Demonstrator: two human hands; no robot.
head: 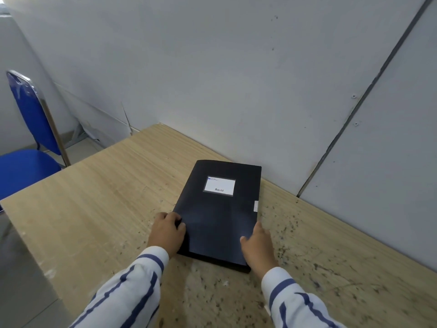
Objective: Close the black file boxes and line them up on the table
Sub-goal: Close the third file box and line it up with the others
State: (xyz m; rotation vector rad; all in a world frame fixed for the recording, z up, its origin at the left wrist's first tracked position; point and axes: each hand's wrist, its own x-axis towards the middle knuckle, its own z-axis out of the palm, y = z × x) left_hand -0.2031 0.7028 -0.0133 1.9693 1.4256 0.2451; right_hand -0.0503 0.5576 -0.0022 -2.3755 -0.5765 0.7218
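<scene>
One black file box (218,214) lies flat and closed on the wooden table (99,197), a white label on its lid and a small silver clasp on its right edge. Its far end nearly touches the wall. My left hand (166,233) grips the box's near left edge, fingers curled over the side. My right hand (259,247) holds the near right corner, thumb on the lid. No other file box is in view.
A grey panelled wall (236,79) runs along the table's far side. A blue chair (26,143) with a metal frame stands off the table's left end. The tabletop near the right is speckled with dark marks.
</scene>
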